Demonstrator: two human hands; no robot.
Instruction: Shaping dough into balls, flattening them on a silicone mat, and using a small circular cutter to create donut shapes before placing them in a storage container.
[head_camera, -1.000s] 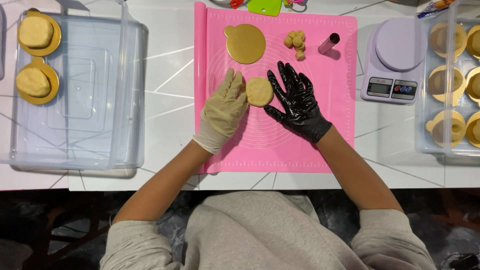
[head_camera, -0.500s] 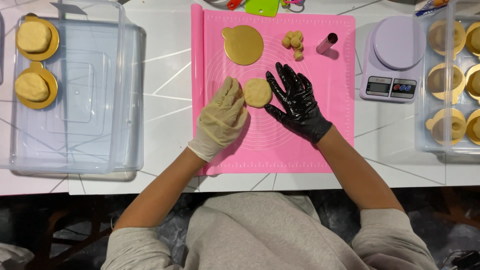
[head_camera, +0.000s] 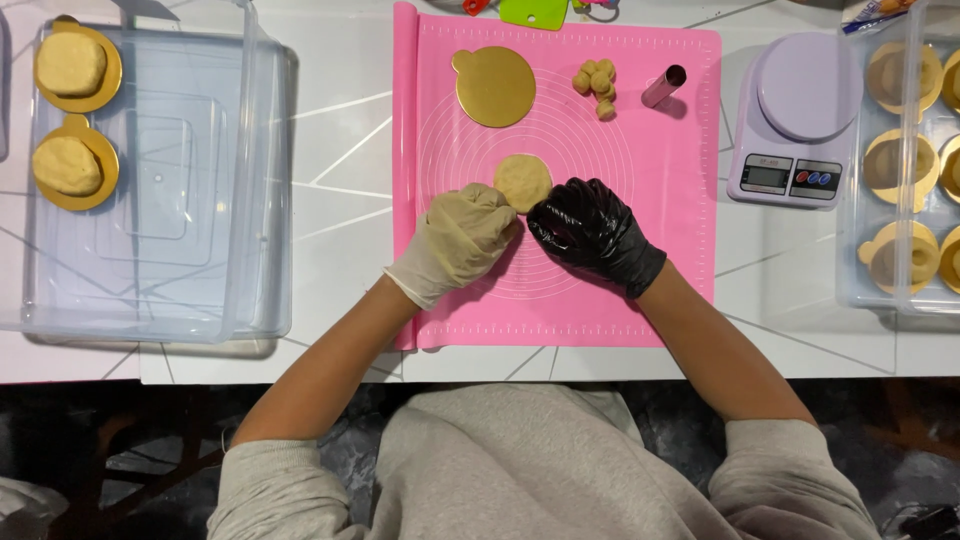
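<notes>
Centre of frame: flat round dough disc (head_camera: 523, 182) lies on the pink silicone mat (head_camera: 660, 240), just below the mat's middle rings. Left hand (head_camera: 462, 238), in a cream glove, sits lower-left of the disc w/ fingers curled under, knuckles up, fingertips touching the disc's lower-left edge; not gripping it, more pressing at the rim. Right hand (head_camera: 590, 228), in a shiny black glove, sits lower-right of the disc, fingers also curled in, tips at the disc's lower-right edge; can't tell if any dough is pinched under them. Both hands nearly meet just below the disc. Upper part of mat: round gold cake board (head_camera: 495, 86) w/ small tab, left of centre; a cluster of small dough balls (head_camera: 596, 84) to its right; a short metal tube cutter (head_camera: 664, 86) lying tilted further right. Right of mat on the white table (head_camera: 340, 150): lilac kitchen scale (head_camera: 790, 125). Far right edge: clear bin (head_camera: 900, 290) w/ gold boards carrying dough pieces. Left of frame: big clear plastic tub (head_camera: 190, 200), and at upper left two dough mounds (head_camera: 70, 112) on gold boards inside it. Green scraper (head_camera: 534, 11) at top edge, partly cut off. Bottom: person's grey sleeves and bare forearms.
</notes>
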